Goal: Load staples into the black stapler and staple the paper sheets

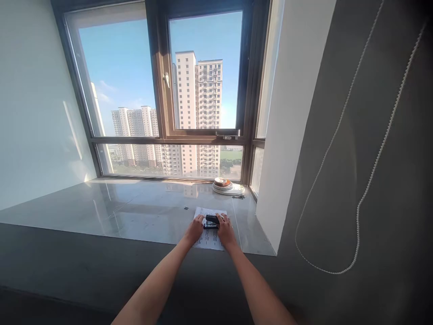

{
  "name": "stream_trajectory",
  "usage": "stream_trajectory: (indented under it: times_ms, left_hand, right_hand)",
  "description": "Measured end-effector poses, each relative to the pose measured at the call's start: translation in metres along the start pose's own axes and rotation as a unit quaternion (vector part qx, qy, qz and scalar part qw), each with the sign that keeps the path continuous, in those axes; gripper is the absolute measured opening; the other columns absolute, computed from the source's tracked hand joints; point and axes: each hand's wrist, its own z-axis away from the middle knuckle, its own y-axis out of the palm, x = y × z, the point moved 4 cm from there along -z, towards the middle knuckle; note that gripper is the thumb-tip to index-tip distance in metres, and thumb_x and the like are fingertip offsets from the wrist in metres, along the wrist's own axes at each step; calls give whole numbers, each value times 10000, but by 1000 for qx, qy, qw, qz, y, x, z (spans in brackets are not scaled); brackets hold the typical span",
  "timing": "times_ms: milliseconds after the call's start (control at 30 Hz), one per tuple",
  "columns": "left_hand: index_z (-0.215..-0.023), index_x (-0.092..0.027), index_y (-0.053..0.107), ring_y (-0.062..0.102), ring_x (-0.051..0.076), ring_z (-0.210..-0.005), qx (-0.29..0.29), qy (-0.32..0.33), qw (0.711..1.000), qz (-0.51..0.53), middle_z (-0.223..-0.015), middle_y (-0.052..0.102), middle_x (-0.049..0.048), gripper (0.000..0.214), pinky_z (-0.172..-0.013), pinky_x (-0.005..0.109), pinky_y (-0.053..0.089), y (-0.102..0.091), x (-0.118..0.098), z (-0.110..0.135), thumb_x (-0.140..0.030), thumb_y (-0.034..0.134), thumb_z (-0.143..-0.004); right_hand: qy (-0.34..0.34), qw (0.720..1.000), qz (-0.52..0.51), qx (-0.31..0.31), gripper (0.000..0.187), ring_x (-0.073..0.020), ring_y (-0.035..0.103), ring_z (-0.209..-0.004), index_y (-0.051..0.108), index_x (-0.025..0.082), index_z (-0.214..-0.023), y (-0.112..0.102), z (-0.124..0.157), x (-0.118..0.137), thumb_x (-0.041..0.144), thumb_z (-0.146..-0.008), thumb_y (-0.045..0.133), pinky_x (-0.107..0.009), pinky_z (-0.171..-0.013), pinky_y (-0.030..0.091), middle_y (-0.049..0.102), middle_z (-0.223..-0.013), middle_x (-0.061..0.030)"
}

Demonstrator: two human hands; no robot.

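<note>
Both hands point(209, 231) on black stapler point(211, 220), printed sheet point(209, 238) beneath

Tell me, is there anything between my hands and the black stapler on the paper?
Nothing visible. The left hand and the right hand are both already at the stapler, which sits on the printed paper on the windowsill. The plates lie farther back by the window.
</note>
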Motion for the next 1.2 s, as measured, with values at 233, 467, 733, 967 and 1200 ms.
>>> stream_trajectory:
  times_ms: [233,467,733,967,1200]
  left_hand:
    - [-1387,-138,552,528,285,-1351,22,-21,999,34,-1442,564,171,534,-1172,409,375,4,7,-2,-97,492,-858]
    - [-1318,-143,596,574,248,-1319,3,-79,991,105,-1368,633,170,454,-1131,375,430,2,22,-13,-109,489,-877]
    - [-1266,-141,649,621,240,-1275,-18,-119,981,154,-1348,665,169,365,-1101,351,465,-7,30,-19,-228,485,-952]
    - [-1318,-128,627,606,234,-1297,-7,-114,976,185,-1379,647,164,438,-1083,336,482,-6,32,-15,-220,449,-929]
    - [-1206,-97,677,672,221,-1189,-10,-118,962,245,-1271,707,161,448,-1032,351,528,-4,37,-19,-146,400,-858]
  right_hand:
    - [61,998,21,-3,582,-319,498,-1385,400,125,-1531,-1,2,0,217,-969,524,-386,-1045,482,483,-1514,-201]
    - [52,998,37,-3,537,-326,483,-1407,428,120,-1509,2,2,-1,158,-975,480,-399,-1080,446,477,-1520,-218]
    - [69,997,40,-6,463,-326,590,-1284,488,107,-1430,0,3,0,172,-972,477,-380,-1011,478,581,-1390,-226]
    - [78,996,40,2,447,-330,629,-1217,506,117,-1413,-2,5,1,177,-972,457,-387,-960,500,622,-1314,-227]
    - [44,999,25,-3,511,-317,544,-1317,457,141,-1461,0,2,-1,151,-950,441,-394,-1027,473,552,-1421,-190]
